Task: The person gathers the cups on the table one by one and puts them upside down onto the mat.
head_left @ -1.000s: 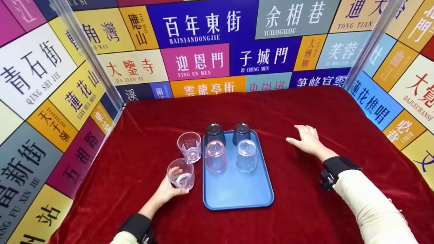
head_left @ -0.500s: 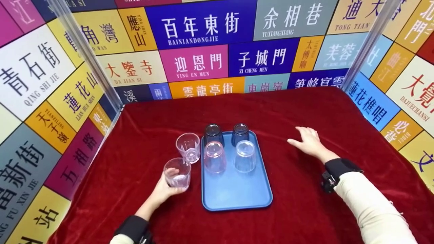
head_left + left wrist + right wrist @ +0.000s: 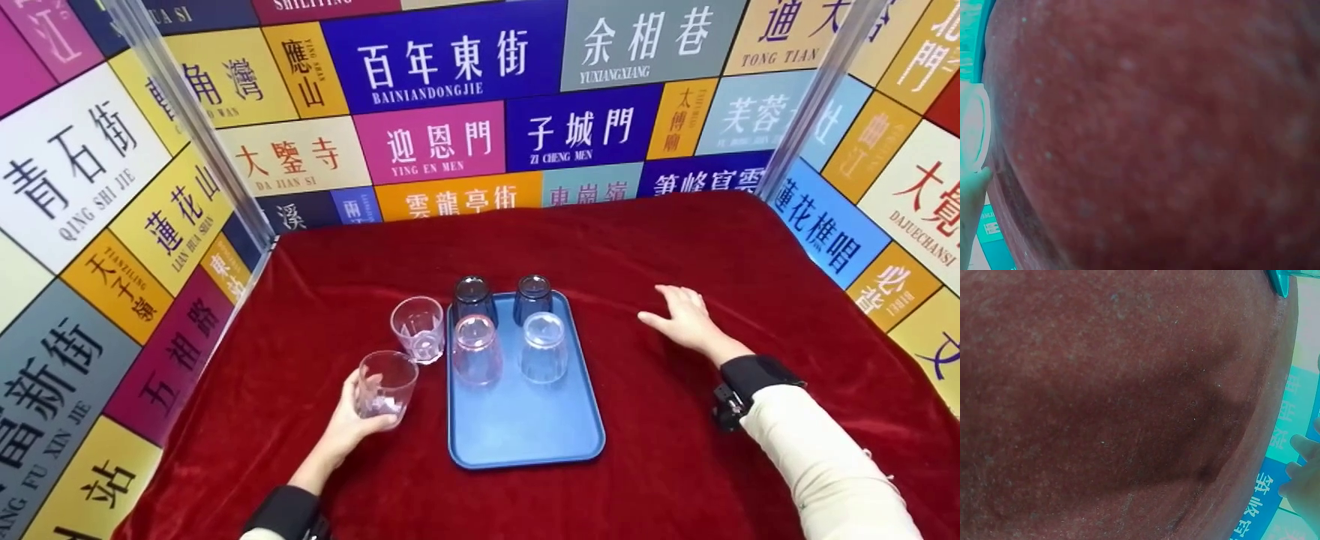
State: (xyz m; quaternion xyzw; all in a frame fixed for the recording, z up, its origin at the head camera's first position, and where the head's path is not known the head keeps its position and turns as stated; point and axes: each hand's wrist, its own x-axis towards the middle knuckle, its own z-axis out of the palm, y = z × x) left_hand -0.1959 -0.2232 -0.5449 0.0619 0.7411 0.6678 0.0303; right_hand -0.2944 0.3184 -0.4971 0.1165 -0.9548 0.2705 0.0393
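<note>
My left hand grips a clear drinking glass, mouth up and slightly tilted, to the left of the blue tray. Its thumb curls across the near side of the glass, and the fingers show through the far side. In the left wrist view only the glass bottom and part of the hand show at the left edge. A second clear glass stands upright just behind, beside the tray. My right hand hovers right of the tray with fingers extended, holding nothing.
Upside down on the tray stand two dark glasses at the back, with a pinkish glass and a clear glass before them. Dark red cloth covers the table. Printed sign panels wall in the back and sides.
My left hand has drawn the gripped glass a little to the left, away from the tray and the glass behind it. The right hand has barely moved.
</note>
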